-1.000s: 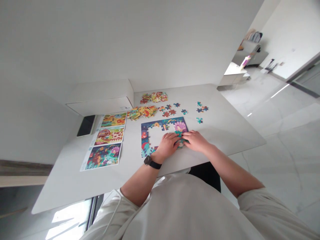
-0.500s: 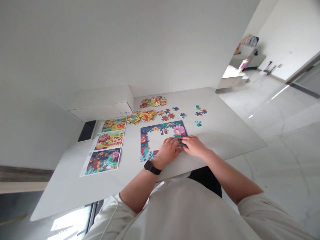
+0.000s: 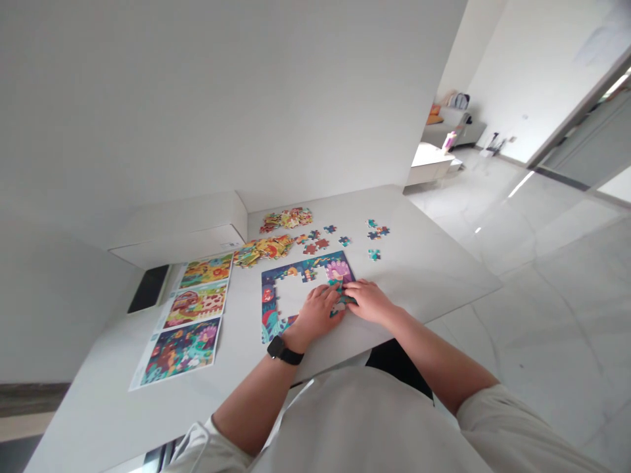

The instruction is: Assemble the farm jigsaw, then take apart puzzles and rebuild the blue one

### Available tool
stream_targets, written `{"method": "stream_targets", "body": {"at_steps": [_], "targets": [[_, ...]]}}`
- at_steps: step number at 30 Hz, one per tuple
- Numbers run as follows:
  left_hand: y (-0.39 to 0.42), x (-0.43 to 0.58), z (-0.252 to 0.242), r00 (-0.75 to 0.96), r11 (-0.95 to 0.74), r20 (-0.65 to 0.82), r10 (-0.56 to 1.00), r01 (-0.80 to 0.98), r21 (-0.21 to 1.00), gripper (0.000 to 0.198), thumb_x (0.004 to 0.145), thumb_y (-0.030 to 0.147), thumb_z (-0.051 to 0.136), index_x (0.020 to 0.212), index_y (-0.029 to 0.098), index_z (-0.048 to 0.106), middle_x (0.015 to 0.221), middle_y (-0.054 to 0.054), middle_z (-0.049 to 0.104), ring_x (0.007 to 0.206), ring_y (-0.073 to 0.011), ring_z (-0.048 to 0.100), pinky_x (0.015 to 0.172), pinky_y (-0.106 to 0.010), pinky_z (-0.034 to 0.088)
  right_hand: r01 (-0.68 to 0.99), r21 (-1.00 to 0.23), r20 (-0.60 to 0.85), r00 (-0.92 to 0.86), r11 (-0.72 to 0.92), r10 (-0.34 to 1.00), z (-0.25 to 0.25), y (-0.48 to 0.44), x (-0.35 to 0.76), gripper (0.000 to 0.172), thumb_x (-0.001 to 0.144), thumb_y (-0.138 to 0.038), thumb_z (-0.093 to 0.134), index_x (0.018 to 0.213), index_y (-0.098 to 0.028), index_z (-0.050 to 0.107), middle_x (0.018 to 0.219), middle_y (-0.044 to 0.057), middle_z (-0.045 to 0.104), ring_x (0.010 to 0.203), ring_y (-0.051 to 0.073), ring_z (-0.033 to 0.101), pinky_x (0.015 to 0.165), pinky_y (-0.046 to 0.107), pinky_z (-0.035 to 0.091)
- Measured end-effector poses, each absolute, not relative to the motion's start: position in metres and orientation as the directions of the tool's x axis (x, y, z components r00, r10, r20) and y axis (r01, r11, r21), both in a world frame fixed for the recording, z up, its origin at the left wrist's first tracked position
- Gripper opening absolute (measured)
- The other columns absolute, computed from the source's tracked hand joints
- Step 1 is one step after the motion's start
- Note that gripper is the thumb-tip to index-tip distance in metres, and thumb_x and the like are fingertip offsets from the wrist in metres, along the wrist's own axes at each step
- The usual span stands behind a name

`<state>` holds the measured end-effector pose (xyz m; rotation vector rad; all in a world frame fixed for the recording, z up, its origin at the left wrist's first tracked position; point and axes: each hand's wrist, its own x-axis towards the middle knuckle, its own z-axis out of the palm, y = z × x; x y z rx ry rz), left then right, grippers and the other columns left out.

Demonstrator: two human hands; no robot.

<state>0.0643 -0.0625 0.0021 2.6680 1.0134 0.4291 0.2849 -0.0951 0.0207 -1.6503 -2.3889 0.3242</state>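
A partly assembled jigsaw puzzle (image 3: 269, 297) with a dark blue border lies on the white table, with a gap in its middle. My left hand (image 3: 318, 312), wearing a black watch (image 3: 284, 350) at the wrist, rests across its lower right part with fingers stretched out. My right hand (image 3: 369, 301) reaches in from the right, its extended fingertips touching the puzzle's right edge. Between the hands, teal and green puzzle pieces (image 3: 340, 306) show in part. My fingers hide the rest of that corner.
Loose puzzle pieces (image 3: 316, 246) lie beyond the puzzle, with others (image 3: 374, 255) farther right. Two piles of yellowish pieces (image 3: 269, 247) are near a white box (image 3: 211, 240). On the left are a printed picture sheet (image 3: 180, 351) and a dark phone-like slab (image 3: 148, 289).
The camera view has shifted, so the table appears lower and farther left. Both hands stay at the puzzle's right side, with only slight finger movement.
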Motion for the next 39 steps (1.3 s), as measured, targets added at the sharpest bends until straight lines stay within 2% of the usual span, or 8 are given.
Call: {"method": "stream_targets", "body": {"at_steps": [7,12,16,19,22,25,32,39], "targets": [[-0.057,0.068,-0.001,0.707,-0.700,0.143,0.693,0.612,0.368,0.047,0.096,0.036,0.073,0.140,0.022,0.068,0.164,-0.013,0.057,0.145,-0.0365,0.055,0.123,-0.058,0.046,0.899,-0.306,0.070,-0.308,0.314,0.949,0.018,-0.093,0.285,0.033,0.095,-0.024,0.074,0.128,-0.026,0.078,0.146,0.009,0.072,0.131,0.033,0.066,0.109,0.048,0.053],[-0.045,0.048,0.007,0.735,-0.737,0.210,0.645,0.526,0.425,0.044,0.099,0.037,0.069,0.142,0.025,0.067,0.163,-0.013,0.058,0.152,-0.0315,0.052,0.127,-0.054,0.043,0.886,-0.312,0.092,-0.332,0.343,0.939,0.018,-0.091,0.285,0.030,0.096,-0.024,0.074,0.125,-0.025,0.079,0.141,0.009,0.074,0.126,0.031,0.068,0.110,0.046,0.052],[-0.020,-0.010,0.011,0.533,-0.602,0.280,0.798,0.690,0.403,0.041,0.102,0.042,0.062,0.139,0.026,0.069,0.159,-0.015,0.061,0.149,-0.0346,0.056,0.126,-0.058,0.043,0.860,-0.338,0.118,-0.364,0.382,0.924,0.016,-0.088,0.289,0.024,0.098,-0.022,0.073,0.120,-0.026,0.081,0.137,0.009,0.076,0.123,0.028,0.070,0.110,0.044,0.052],[-0.003,-0.067,0.005,0.408,-0.467,0.229,0.884,0.797,0.382,0.051,0.098,0.051,0.066,0.141,0.024,0.068,0.158,-0.016,0.061,0.149,-0.0374,0.055,0.126,-0.059,0.043,0.845,-0.357,0.125,-0.380,0.399,0.916,0.017,-0.084,0.291,0.020,0.098,-0.022,0.074,0.116,-0.025,0.082,0.134,0.008,0.077,0.120,0.027,0.071,0.110,0.044,0.051],[0.005,-0.112,-0.004,0.424,-0.445,0.143,0.894,0.808,0.386,0.072,0.086,0.063,0.077,0.145,0.025,0.065,0.164,-0.016,0.056,0.152,-0.0390,0.052,0.128,-0.058,0.040,0.834,-0.370,0.130,-0.391,0.410,0.911,0.020,-0.076,0.292,0.016,0.099,-0.021,0.072,0.110,-0.025,0.083,0.126,0.007,0.080,0.113,0.025,0.073,0.107,0.042,0.052],[0.006,-0.131,-0.013,0.423,-0.415,0.074,0.903,0.818,0.398,0.081,0.082,0.069,0.079,0.149,0.025,0.063,0.166,-0.016,0.053,0.156,-0.0409,0.047,0.130,-0.062,0.034,0.843,-0.381,0.182,-0.333,0.379,0.925,0.022,-0.065,0.293,0.020,0.102,-0.018,0.066,0.111,-0.025,0.082,0.122,0.006,0.081,0.110,0.024,0.072,0.105,0.040,0.052],[0.000,-0.127,-0.018,0.403,-0.388,0.048,0.914,0.834,0.393,0.077,0.081,0.067,0.080,0.145,0.027,0.067,0.166,-0.015,0.054,0.156,-0.0413,0.046,0.132,-0.064,0.028,0.887,-0.355,0.265,-0.207,0.295,0.942,0.001,-0.047,0.293,0.027,0.100,-0.023,0.066,0.123,-0.028,0.079,0.136,0.009,0.074,0.128,0.029,0.063,0.113,0.050,0.048],[-0.003,-0.123,-0.017,0.407,-0.393,0.047,0.912,0.834,0.388,0.072,0.083,0.061,0.081,0.146,0.029,0.067,0.168,-0.013,0.052,0.160,-0.0409,0.042,0.133,-0.068,0.021,0.890,-0.366,0.282,-0.170,0.270,0.944,-0.012,-0.046,0.298,0.029,0.097,-0.023,0.067,0.123,-0.028,0.080,0.136,0.009,0.074,0.129,0.031,0.063,0.113,0.052,0.049]]}}
